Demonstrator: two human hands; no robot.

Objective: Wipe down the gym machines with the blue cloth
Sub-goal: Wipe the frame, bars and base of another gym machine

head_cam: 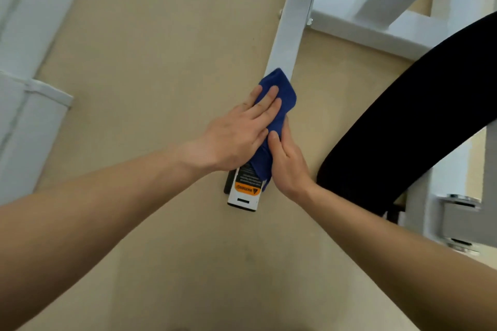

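Note:
A blue cloth (pixel 279 94) lies along a white bar of the gym machine (pixel 289 37), just above the bar's near end with an orange warning label (pixel 246 191). My left hand (pixel 242 129) lies flat on the cloth with straight fingers, pressing it onto the bar. My right hand (pixel 286 164) is against the bar's right side, thumb on the lower part of the cloth; its fingers are hidden behind the bar and cloth.
A black padded part (pixel 411 121) of the machine curves down at the right. White frame beams (pixel 376 29) cross at the upper right. Another white machine frame (pixel 29 88) stands at the left. Beige floor lies below.

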